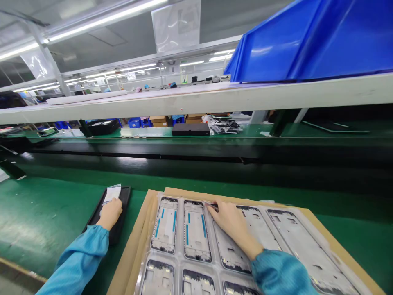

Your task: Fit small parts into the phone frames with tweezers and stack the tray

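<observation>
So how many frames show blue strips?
2: one frame at the tray's far left corner, a second to its right. The right hand partly covers others farther right and the near row is cut off, so more may hide.

a factory assembly floor, shown by the long green workbench [39,213], parts bin [307,45] and trayed phone frames [196,233].

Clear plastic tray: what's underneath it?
Brown cardboard shows past the tray's edges. Whatever lies under its middle can't be made out, covered by the phone-like frames and right hand.
</observation>
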### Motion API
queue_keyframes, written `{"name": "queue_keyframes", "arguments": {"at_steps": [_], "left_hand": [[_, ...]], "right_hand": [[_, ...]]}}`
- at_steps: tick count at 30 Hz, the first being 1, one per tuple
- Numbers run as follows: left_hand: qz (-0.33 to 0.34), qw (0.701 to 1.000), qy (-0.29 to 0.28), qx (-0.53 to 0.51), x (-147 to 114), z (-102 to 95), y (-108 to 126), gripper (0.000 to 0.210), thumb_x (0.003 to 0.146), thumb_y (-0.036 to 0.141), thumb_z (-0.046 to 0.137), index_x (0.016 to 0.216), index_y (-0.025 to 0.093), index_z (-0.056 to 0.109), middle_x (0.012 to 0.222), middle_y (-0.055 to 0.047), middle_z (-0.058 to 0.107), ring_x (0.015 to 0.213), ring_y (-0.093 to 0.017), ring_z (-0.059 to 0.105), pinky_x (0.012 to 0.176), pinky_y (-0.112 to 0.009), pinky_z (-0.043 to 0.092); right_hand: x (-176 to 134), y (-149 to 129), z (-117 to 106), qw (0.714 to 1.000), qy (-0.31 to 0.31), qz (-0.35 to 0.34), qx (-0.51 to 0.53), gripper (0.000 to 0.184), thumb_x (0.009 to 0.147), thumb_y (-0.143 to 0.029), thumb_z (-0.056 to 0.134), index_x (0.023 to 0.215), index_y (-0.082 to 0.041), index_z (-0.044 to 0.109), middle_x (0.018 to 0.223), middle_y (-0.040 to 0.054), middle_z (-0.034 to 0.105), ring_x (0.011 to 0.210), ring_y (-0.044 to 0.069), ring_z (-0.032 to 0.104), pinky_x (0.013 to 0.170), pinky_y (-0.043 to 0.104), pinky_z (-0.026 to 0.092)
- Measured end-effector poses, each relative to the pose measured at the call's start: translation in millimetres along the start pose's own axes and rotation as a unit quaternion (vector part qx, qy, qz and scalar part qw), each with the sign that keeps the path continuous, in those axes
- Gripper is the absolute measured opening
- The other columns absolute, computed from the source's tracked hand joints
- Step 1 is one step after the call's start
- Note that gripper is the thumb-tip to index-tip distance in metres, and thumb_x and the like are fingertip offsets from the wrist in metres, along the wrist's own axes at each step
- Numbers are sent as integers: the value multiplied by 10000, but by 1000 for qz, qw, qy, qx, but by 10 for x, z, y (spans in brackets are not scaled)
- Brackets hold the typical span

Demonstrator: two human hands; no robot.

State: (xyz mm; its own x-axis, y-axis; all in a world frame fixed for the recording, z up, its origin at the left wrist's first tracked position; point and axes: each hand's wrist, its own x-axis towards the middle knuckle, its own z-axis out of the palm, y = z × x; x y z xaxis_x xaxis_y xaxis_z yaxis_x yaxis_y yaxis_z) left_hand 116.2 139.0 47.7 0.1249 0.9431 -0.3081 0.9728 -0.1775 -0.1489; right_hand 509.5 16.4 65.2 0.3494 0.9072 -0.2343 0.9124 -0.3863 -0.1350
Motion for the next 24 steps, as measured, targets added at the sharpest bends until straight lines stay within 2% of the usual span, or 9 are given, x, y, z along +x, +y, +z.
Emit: {"name": "queue_keyframes", "arguments": {"at_steps": [4,7,10,12,16,20,22,24], "left_hand": [[-29,997,53,-45,-6,-119,-137,116,968,230,628,992,124,670,1012,-57,715,942,-199,695,890,-418,570],[-35,989,90,-112,21,-186,-244,97,948,185,637,869,130,651,850,-20,696,847,-182,688,835,-383,566],[-32,967,142,-208,52,-254,-316,107,907,114,628,804,141,617,723,14,651,741,-164,669,775,-351,559],[-22,940,185,-286,59,-312,-319,79,876,100,602,817,152,613,702,12,655,705,-172,675,754,-354,560],[16,856,266,-442,14,-482,-111,53,811,216,616,809,180,654,744,-49,714,734,-243,712,788,-424,570],[105,742,338,-570,-55,-794,425,156,859,328,636,843,197,720,895,-77,753,843,-232,704,822,-382,565],[164,678,360,-620,-101,-987,731,200,892,367,658,808,203,738,888,-70,750,837,-207,693,801,-342,566],[206,610,379,-664,-177,-1162,978,232,918,390,668,828,193,749,857,-69,741,800,-188,685,743,-314,572]], "right_hand": [[-4,-23,-20,1000,2,6,3,348,1019,-458,549,1105,-141,665,954,73,700,927,218,676,852,385,517],[9,-23,-27,1000,5,16,12,359,1022,-468,532,1095,-137,651,955,89,701,936,242,680,829,387,502],[49,22,-30,999,3,16,35,362,1010,-488,525,1023,-143,634,935,105,710,928,275,689,759,357,473],[85,78,-30,999,-1,7,54,332,986,-488,541,958,-165,615,952,108,720,927,282,694,713,331,448],[154,220,-20,996,-25,-14,79,315,939,-515,522,894,-206,566,981,95,731,958,278,695,726,312,451],[244,325,-8,994,-69,-23,75,310,854,-529,509,892,-222,534,938,96,741,956,292,701,758,318,485],[276,339,7,993,-91,-31,68,306,818,-514,499,906,-224,541,931,90,747,926,286,710,759,320,500],[278,333,38,993,-99,-37,56,320,807,-490,466,939,-218,569,839,80,739,846,285,712,755,336,508]]}}
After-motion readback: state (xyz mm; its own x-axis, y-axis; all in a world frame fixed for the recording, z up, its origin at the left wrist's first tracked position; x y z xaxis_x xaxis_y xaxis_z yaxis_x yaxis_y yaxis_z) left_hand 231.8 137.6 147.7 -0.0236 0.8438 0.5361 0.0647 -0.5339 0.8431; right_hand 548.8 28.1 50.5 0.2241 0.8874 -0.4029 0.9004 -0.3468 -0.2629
